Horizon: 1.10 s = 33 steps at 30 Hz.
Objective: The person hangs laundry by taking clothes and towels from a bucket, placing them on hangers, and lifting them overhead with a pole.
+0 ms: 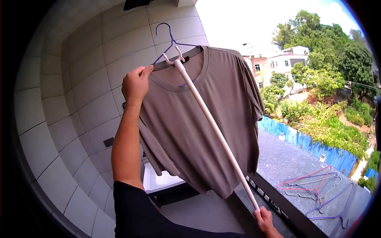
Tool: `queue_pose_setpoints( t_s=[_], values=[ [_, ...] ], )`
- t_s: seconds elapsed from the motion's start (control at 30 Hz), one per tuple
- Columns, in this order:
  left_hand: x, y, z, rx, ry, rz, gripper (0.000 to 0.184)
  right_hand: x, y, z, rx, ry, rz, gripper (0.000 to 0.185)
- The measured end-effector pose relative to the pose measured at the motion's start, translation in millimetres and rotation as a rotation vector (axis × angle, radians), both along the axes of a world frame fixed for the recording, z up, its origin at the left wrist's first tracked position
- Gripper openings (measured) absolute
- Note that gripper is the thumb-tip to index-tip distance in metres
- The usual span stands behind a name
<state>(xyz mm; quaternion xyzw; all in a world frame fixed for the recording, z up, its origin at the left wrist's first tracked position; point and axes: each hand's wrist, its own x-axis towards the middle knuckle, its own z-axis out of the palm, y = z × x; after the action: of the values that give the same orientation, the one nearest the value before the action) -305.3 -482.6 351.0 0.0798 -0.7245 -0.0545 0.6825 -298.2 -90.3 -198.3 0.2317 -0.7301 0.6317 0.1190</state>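
A brown-grey T-shirt (222,99) hangs on a purple wire hanger (172,36), whose hook points up. My left hand (137,83) is closed on the shirt's shoulder beside the collar, at the hanger's arm. In front of the shirt, a pale clothes pole (214,125) runs diagonally. Its forked tip sits at the collar, by the hanger; whether the fork carries the hanger's weight I cannot tell. Down at the lower right, my right hand (264,220) wraps around the pole's bottom end.
Several loose hangers (317,190), pink, grey and purple, lie on the grey stone ledge (274,152) at right. Behind the shirt stands a white sink (160,178). A tiled wall (95,75) is on the left. Beyond the ledge are a blue fence (301,141), trees and buildings.
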Motion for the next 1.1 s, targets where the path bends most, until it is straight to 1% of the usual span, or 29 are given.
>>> queue_pose_setpoints(
  t_s=[0.33,0.47,0.6,0.63,0.67,0.73,0.77,0.8,0.83,0.87,0.9,0.93,0.97,1.0,1.1],
  values=[
    [10.0,17.6,14.9,0.008,-0.029,-0.059,0.038,14.8,-2.5,10.9,-0.034,-0.038,0.012,0.032],
    [15.8,17.2,14.7,0.016,-0.047,-0.076,0.037,8.6,-7.7,-5.9,-0.088,-0.016,0.039,0.030],
    [16.2,16.0,13.9,-0.083,0.036,-0.115,0.035,-1.6,-16.1,-7.9,-0.153,0.016,0.039,0.028],
    [18.7,25.7,9.8,-0.234,0.117,-0.085,0.036,1.6,-16.5,-3.0,-0.172,0.021,0.032,0.028],
    [24.9,38.8,5.3,-0.544,0.393,0.173,0.037,2.0,-16.0,4.1,-0.150,0.022,0.007,0.027],
    [46.9,71.6,4.2,-0.873,0.588,0.305,0.039,0.2,-24.9,30.5,-0.203,-0.011,0.017,0.026],
    [51.3,79.5,-9.2,-0.898,0.497,0.175,0.040,-2.4,-30.1,42.7,-0.231,-0.028,0.024,0.026],
    [50.9,99.1,-40.8,-0.628,0.176,-0.192,0.041,-5.4,-33.8,60.2,-0.215,-0.003,0.026,0.027],
    [58.3,121.3,-66.8,-0.414,-0.165,-0.404,0.046,-7.5,-37.0,80.8,-0.204,0.032,0.031,0.029],
    [52.3,131.9,-93.8,-0.214,-0.483,-0.680,0.053,-5.2,-40.9,106.8,-0.239,0.049,0.059,0.029],
    [61.7,151.9,-108.8,-0.084,-0.798,-0.781,0.059,-1.6,-44.4,132.2,-0.270,0.068,0.086,0.030],
    [59.5,167.8,-125.6,0.051,-0.924,-1.008,0.062,1.2,-47.3,152.8,-0.262,0.115,0.101,0.028],
    [54.5,177.7,-138.6,0.087,-0.822,-1.129,0.053,3.0,-49.6,170.7,-0.257,0.164,0.116,0.026],
    [47.2,176.6,-133.4,0.125,-0.789,-1.187,0.048,5.2,-50.6,183.8,-0.299,0.176,0.193,0.025],
    [35.2,177.8,-97.2,0.215,-0.644,-1.293,0.035,17.1,-45.9,198.3,-0.178,0.357,0.099,0.029]
  ],
)
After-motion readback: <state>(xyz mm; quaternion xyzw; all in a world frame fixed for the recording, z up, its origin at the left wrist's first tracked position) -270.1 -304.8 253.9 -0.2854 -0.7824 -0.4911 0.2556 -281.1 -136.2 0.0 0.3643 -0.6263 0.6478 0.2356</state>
